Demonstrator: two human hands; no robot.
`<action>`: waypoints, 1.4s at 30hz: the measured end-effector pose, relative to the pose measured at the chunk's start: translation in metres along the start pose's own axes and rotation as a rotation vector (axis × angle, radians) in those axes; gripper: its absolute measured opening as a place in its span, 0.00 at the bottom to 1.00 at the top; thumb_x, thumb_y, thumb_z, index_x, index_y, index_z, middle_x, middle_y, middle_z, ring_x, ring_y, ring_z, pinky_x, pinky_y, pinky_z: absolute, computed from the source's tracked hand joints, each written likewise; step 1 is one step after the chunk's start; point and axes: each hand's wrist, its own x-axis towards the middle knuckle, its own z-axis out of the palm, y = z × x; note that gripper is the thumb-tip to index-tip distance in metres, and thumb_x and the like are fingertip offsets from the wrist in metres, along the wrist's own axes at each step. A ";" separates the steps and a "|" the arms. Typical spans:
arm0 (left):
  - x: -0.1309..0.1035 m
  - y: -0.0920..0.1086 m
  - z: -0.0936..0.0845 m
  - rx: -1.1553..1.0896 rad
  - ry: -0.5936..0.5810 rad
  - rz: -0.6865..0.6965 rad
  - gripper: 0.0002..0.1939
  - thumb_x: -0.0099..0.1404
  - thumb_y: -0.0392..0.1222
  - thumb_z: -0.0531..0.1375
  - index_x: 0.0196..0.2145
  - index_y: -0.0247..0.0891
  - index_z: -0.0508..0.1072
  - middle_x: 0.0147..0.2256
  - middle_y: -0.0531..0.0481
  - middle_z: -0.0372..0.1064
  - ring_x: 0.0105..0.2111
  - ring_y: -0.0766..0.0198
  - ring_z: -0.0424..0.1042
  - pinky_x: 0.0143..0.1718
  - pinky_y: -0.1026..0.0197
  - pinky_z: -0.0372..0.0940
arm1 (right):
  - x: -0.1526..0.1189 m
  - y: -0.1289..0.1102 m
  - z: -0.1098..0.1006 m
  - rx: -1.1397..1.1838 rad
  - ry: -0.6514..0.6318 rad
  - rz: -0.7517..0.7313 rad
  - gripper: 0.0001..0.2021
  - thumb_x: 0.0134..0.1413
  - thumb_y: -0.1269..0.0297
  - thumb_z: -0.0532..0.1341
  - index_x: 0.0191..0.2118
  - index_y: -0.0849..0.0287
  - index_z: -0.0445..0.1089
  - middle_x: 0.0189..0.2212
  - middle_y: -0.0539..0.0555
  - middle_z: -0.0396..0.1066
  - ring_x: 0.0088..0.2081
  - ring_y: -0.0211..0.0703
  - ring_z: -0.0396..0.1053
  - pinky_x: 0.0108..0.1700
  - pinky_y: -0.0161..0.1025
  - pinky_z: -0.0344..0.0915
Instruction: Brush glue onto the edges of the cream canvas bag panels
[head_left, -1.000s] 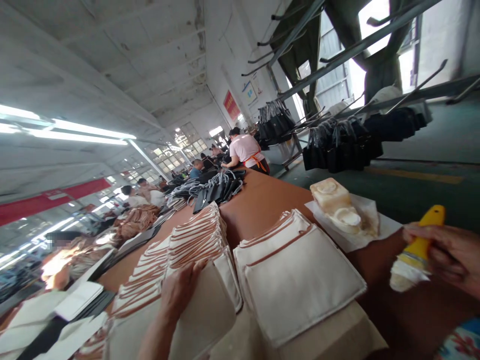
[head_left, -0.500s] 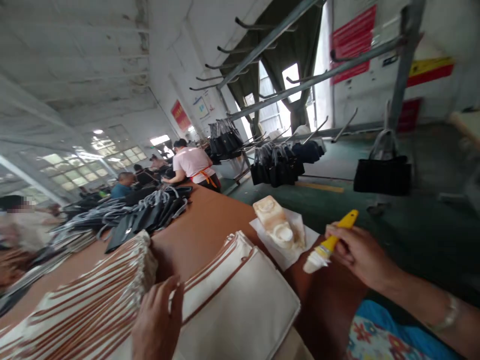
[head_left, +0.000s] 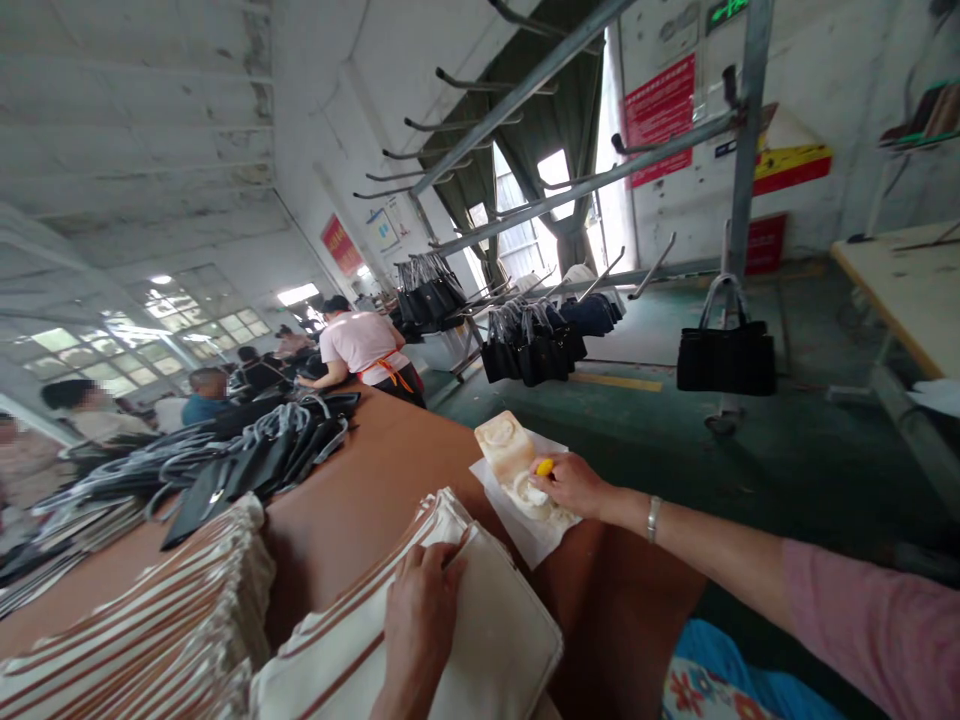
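My right hand (head_left: 574,485) is closed round the yellow handle of a brush (head_left: 544,467). Its bristles are hidden down in the white paste of a cut-open, stained plastic container (head_left: 501,440). Under the container lies a sheet of white paper (head_left: 491,490). My left hand (head_left: 424,610) is on a stack of off-white bag panels with brown edging (head_left: 510,620). Its fingers bend together at the far edge of the top panel and seem to pinch it; the fingertips are partly hidden.
A fanned pile of similar panels (head_left: 150,620) lies to the left on the brown table (head_left: 390,440). Behind it are black bags with grey handles (head_left: 262,450). A metal rack (head_left: 570,190) with hanging black bags stands beyond. Several people work farther back.
My right hand has moved left and dipped the brush into the container. My left hand has shifted right, from the near side of the stack onto the top panel's far edge.
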 end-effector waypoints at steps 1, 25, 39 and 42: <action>0.000 0.002 -0.001 0.006 0.010 0.002 0.12 0.68 0.45 0.54 0.41 0.43 0.75 0.40 0.46 0.72 0.44 0.53 0.72 0.43 0.54 0.65 | 0.001 0.001 0.001 -0.015 -0.003 -0.008 0.09 0.55 0.62 0.59 0.32 0.61 0.74 0.30 0.54 0.73 0.32 0.43 0.69 0.39 0.37 0.61; 0.007 0.033 -0.008 -0.063 -0.139 -0.092 0.11 0.65 0.48 0.53 0.40 0.42 0.71 0.42 0.43 0.74 0.44 0.50 0.72 0.39 0.55 0.59 | -0.044 -0.019 -0.030 0.246 0.130 0.014 0.12 0.58 0.57 0.60 0.34 0.61 0.72 0.30 0.54 0.71 0.32 0.42 0.67 0.38 0.37 0.62; -0.022 0.034 -0.022 -0.674 -0.234 -0.202 0.25 0.58 0.61 0.58 0.39 0.36 0.77 0.30 0.49 0.77 0.30 0.58 0.72 0.31 0.61 0.62 | -0.059 -0.088 -0.017 0.724 0.216 0.252 0.19 0.56 0.48 0.61 0.31 0.61 0.64 0.18 0.46 0.57 0.20 0.32 0.54 0.22 0.30 0.51; -0.036 0.045 -0.031 -0.704 -0.206 -0.188 0.22 0.58 0.59 0.60 0.37 0.37 0.77 0.30 0.50 0.74 0.32 0.59 0.69 0.33 0.61 0.61 | -0.060 -0.097 -0.009 0.654 0.156 0.173 0.17 0.58 0.51 0.60 0.31 0.62 0.65 0.19 0.47 0.59 0.22 0.33 0.56 0.25 0.31 0.54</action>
